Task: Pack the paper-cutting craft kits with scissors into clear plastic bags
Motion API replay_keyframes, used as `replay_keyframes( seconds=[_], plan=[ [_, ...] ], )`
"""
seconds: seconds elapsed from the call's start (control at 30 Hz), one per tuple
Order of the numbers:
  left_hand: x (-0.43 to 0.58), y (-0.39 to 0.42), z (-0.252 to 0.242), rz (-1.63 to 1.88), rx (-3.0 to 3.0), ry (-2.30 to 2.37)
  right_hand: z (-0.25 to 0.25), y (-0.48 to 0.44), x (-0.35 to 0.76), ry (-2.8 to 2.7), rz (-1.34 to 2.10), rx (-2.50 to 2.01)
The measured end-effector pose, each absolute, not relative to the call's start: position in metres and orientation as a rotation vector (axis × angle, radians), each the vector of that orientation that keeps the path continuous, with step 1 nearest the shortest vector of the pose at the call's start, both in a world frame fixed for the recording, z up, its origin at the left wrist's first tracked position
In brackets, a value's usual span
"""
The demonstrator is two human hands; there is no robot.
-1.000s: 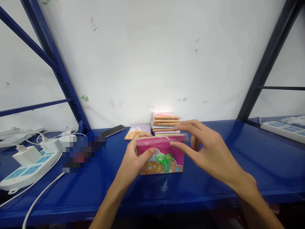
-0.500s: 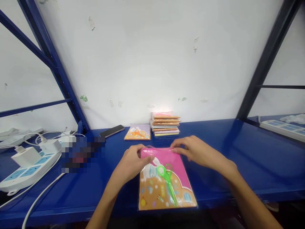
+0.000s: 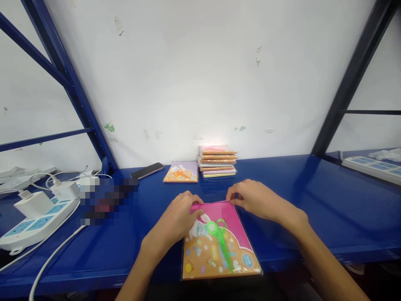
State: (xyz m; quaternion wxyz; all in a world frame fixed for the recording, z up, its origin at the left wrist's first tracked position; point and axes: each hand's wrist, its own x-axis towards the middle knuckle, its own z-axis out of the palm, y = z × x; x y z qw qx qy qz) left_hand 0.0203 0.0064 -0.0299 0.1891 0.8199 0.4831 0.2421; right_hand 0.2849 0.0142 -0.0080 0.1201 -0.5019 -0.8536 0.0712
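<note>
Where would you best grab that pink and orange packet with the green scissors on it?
Take the craft packet by its near edge, coming from the person's side. It lies flat on the blue metal shelf, and that edge seems to reach the shelf's front, so a thumb could probably slip beneath. Grip left of the green scissors, which run down the packet's middle.

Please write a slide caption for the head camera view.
Left hand and right hand hold the top of a pink-and-orange packet with green scissors on a blue shelf.
</note>
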Motion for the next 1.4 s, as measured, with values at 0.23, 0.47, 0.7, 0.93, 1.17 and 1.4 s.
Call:
replay_keyframes(
  seconds=[0.23,0.47,0.7,0.93,1.17,1.4],
  plan=[
    [0.023,0.006,-0.029,0.662,2.413,1.347,-0.006,0.013,0.288,-2.518,0.211,-1.445],
    [0.032,0.003,-0.023,0.470,2.552,1.421,-0.008,0.011,0.284,-2.510,0.239,-1.411],
    [0.029,0.008,-0.030,0.530,2.695,1.360,-0.003,0.006,0.276,-2.508,0.253,-1.288],
    [0.031,0.004,-0.029,0.517,2.623,1.376,-0.007,0.010,0.277,-2.536,0.200,-1.339],
    [0.032,-0.001,-0.027,0.480,2.586,1.401,-0.010,0.008,0.279,-2.556,0.323,-1.391],
    [0.030,0.002,-0.029,0.451,2.588,1.391,-0.017,0.016,0.285,-2.535,0.421,-1.352]
  ],
)
